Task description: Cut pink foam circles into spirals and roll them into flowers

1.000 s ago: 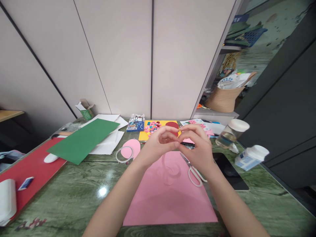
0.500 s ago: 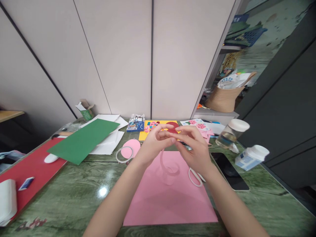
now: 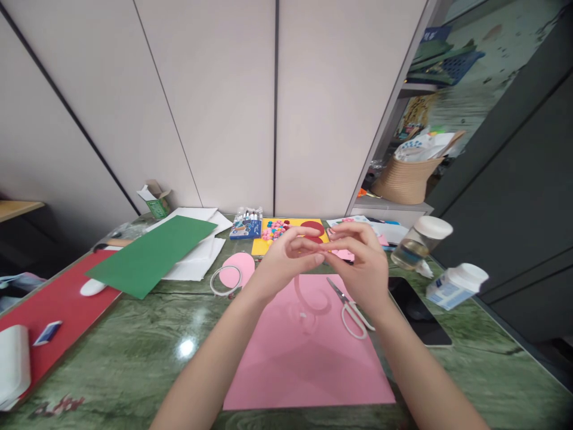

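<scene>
My left hand (image 3: 286, 263) and my right hand (image 3: 360, 263) meet fingertip to fingertip above a pink sheet (image 3: 308, 370). A thin, curling pink paper strip (image 3: 298, 292) hangs below the pinched fingers and loops over the sheet. Its upper end lies between both hands' fingertips, mostly hidden by them. Close to my right wrist, white-handled scissors (image 3: 353, 319) lie on the sheet, blades pointing away from me. Something small and pale (image 3: 303, 315) shows beneath the strip, too indistinct to name.
Left of the sheet are a pink paper circle (image 3: 244, 263) and a white ring (image 3: 213, 285). Green paper (image 3: 156, 254) lies farther left. Pompoms (image 3: 274, 229) rest on yellow paper behind my hands. A phone (image 3: 416, 313), a jar (image 3: 418, 245) and a white bottle (image 3: 459, 283) are right.
My right hand has shifted slightly right and down, its fingertips still meeting my left hand's. The scissor blades now show more, and the hanging strip's curl has changed shape.
</scene>
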Tool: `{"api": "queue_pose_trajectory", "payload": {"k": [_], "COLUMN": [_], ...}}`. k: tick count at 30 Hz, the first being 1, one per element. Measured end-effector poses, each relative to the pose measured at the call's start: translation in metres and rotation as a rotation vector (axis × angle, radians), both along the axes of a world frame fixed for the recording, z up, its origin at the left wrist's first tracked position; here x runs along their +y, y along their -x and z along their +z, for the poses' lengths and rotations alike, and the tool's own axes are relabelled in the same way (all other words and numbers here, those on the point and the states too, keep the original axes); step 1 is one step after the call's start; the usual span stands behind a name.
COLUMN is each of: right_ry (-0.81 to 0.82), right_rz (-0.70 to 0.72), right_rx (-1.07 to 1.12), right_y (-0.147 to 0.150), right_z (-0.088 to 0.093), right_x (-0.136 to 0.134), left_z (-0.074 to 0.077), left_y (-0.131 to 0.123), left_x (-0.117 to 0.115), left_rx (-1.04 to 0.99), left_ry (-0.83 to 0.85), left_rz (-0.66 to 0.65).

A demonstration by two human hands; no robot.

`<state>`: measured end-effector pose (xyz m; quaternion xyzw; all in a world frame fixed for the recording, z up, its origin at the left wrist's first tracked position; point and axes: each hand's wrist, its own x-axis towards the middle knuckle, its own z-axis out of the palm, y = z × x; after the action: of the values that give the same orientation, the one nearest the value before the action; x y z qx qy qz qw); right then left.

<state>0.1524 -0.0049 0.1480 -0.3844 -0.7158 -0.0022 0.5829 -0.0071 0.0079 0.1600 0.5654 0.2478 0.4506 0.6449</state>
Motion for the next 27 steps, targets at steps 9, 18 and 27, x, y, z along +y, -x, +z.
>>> {"api": "queue_pose_trajectory", "payload": {"k": [9, 18, 27], "right_ry": [0.054, 0.064, 0.040], "right_rz": [0.015, 0.011, -0.035], "right_rx": [-0.060, -0.094, -0.118], "right_y": [0.0024, 0.0019, 0.0057], "right_z": [0.0038, 0.0053, 0.0067], "right_x": [-0.0026, -0.0031, -0.0063], "left_z": [0.0000, -0.0016, -0.0071], "left_y": [-0.0016, -0.0032, -0.0045], "left_x": [-0.0014, 0.0004, 0.0045], "left_rx": [0.001, -0.031, -0.066], "left_ry": [-0.005, -0.009, 0.027], "left_rz": [-0.076, -0.076, -0.059]}}
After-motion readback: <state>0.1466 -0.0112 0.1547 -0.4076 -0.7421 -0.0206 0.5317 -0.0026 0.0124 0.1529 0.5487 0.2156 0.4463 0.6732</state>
